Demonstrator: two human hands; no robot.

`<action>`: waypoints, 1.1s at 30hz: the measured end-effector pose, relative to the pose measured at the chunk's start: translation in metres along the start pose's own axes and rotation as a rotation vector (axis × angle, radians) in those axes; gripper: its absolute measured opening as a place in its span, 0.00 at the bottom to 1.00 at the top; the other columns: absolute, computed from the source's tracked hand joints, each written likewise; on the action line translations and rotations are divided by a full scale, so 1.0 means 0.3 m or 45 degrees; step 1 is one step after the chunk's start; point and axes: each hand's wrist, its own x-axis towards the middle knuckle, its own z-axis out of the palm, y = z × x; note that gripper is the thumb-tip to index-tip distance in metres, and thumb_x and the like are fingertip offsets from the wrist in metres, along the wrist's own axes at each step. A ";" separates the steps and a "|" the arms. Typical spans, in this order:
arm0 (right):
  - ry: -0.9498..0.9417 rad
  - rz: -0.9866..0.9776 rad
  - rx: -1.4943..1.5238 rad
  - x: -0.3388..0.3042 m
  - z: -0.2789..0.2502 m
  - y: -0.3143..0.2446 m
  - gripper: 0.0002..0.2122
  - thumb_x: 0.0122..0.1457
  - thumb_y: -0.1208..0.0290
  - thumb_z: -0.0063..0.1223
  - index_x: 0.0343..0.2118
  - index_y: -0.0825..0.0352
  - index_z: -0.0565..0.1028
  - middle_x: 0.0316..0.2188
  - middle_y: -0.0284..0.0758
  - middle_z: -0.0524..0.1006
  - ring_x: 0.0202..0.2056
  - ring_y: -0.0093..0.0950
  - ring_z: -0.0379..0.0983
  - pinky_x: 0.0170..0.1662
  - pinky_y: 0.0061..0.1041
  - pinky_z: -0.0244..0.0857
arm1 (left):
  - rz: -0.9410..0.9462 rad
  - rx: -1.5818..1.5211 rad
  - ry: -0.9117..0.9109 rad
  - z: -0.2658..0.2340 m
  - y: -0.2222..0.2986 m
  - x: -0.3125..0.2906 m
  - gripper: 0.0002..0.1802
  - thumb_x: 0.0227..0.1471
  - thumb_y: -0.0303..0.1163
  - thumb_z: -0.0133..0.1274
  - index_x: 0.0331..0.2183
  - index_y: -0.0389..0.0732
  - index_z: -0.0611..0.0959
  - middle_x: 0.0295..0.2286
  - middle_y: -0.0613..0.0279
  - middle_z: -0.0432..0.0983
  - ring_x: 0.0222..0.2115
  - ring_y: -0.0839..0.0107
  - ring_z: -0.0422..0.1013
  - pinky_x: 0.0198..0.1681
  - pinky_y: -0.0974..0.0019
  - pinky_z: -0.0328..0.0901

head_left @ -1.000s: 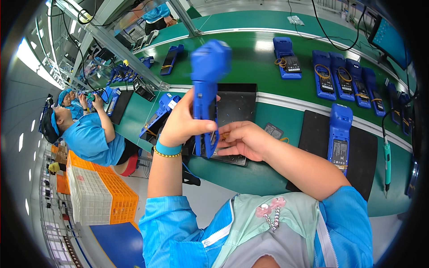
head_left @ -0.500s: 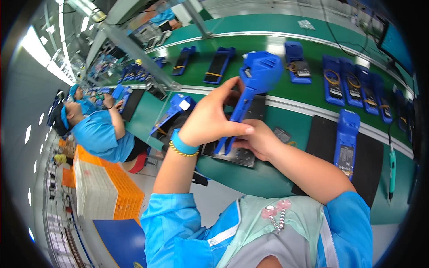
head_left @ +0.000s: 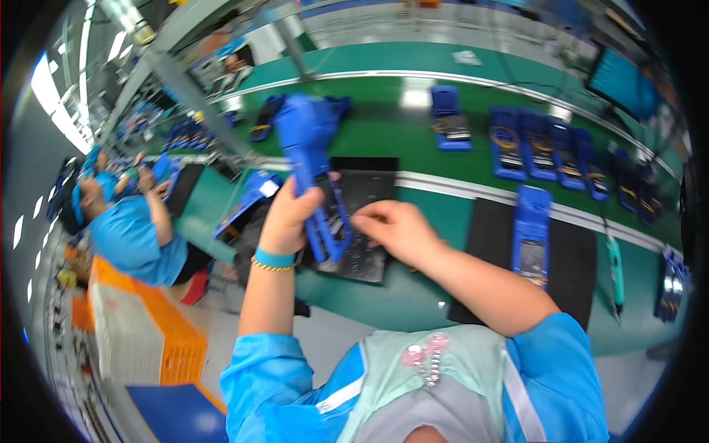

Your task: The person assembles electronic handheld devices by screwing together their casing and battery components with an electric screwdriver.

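Note:
My left hand grips a blue plastic device housing by its side. The housing is tilted, with its broad head up and away and a long open frame pointing down toward me. It is blurred. My right hand is beside the frame's lower part, thumb and fingertips pinched together; whatever they hold, if anything, is too small to make out. Under both hands lies a black plate with small bits on it. To its left, another blue housing with a white patch rests by dark material.
A blue handheld device lies on a black mat at right, near a teal electric screwdriver. Several blue devices stand along the green conveyor belt. A co-worker in blue sits at left beside orange and white crates.
My left hand has swung the housing left and turned its open frame more toward me. My right hand has come off the housing and now pinches beside it. The view has shifted right.

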 end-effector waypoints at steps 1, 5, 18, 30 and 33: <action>-0.047 0.038 0.074 -0.015 0.011 -0.026 0.22 0.61 0.57 0.61 0.47 0.74 0.78 0.36 0.38 0.82 0.34 0.25 0.78 0.39 0.24 0.73 | 0.037 -0.185 -0.017 -0.017 -0.044 -0.007 0.41 0.57 0.55 0.57 0.59 0.32 0.67 0.52 0.51 0.72 0.51 0.63 0.72 0.53 0.55 0.70; 0.066 -0.179 -0.386 -0.081 0.010 -0.071 0.45 0.49 0.41 0.67 0.58 0.78 0.68 0.52 0.51 0.68 0.55 0.41 0.69 0.56 0.33 0.66 | 0.062 -0.545 -0.045 0.048 -0.138 0.009 0.46 0.58 0.64 0.45 0.60 0.32 0.65 0.54 0.46 0.70 0.52 0.56 0.72 0.53 0.49 0.72; 0.431 -0.480 -0.662 -0.450 -0.085 -0.119 0.33 0.52 0.64 0.69 0.59 0.70 0.65 0.49 0.43 0.70 0.51 0.38 0.73 0.53 0.35 0.69 | 0.128 -1.216 -0.434 0.408 -0.188 -0.019 0.62 0.45 0.77 0.48 0.66 0.40 0.55 0.63 0.50 0.58 0.56 0.50 0.68 0.54 0.40 0.68; 0.766 -0.239 -0.135 -0.654 -0.307 -0.028 0.06 0.68 0.73 0.49 0.41 0.71 0.73 0.27 0.33 0.80 0.23 0.16 0.69 0.27 0.18 0.65 | -0.330 -1.469 -0.867 0.676 -0.263 -0.089 0.53 0.54 0.67 0.50 0.66 0.38 0.56 0.62 0.45 0.58 0.54 0.50 0.70 0.50 0.41 0.72; 0.788 -0.176 0.211 -0.683 -0.353 0.008 0.08 0.68 0.70 0.50 0.37 0.70 0.76 0.23 0.28 0.76 0.23 0.15 0.67 0.27 0.18 0.63 | -0.438 -1.394 -0.895 0.754 -0.277 -0.123 0.52 0.53 0.62 0.54 0.66 0.38 0.56 0.62 0.43 0.57 0.55 0.45 0.67 0.46 0.42 0.73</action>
